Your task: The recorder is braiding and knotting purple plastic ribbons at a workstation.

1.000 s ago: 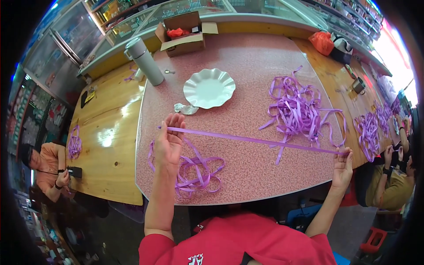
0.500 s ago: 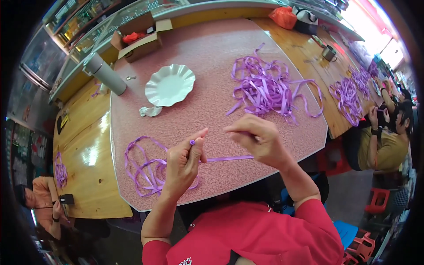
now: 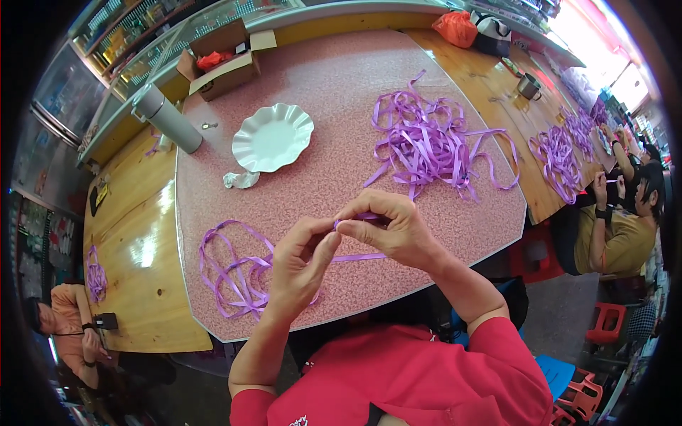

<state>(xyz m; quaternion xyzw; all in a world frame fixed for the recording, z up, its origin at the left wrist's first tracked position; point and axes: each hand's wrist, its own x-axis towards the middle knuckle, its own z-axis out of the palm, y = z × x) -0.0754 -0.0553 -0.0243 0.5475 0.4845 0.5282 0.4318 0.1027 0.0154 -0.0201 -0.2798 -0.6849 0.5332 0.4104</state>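
Both hands meet above the near part of the pink tabletop [image 3: 334, 170], fingertips together. My left hand [image 3: 302, 259] pinches a small piece of purple ribbon [image 3: 359, 257] between thumb and fingers. My right hand [image 3: 393, 228] grips the same ribbon, its thumb and forefinger touching the left fingertips. A flat length of the ribbon stretches below the hands. Loose loops of purple ribbon [image 3: 229, 268] lie on the table beside my left wrist. Beyond my right hand sits a large tangled heap of purple ribbon [image 3: 426, 145]. The bit between my fingertips is mostly covered.
A white scalloped plate [image 3: 273, 138], crumpled wrapper [image 3: 241, 180], grey flask [image 3: 168, 119] and open cardboard box [image 3: 226, 74] stand farther off. Wooden tables [image 3: 135, 241] flank the pink one. More ribbon [image 3: 558, 163] lies right, where a person [image 3: 618, 234] sits; another [image 3: 74, 319] sits left.
My right hand has moved left until its fingertips meet those of my left hand. A small ribbon coil that stood out above my left thumb is now mostly covered by fingers.
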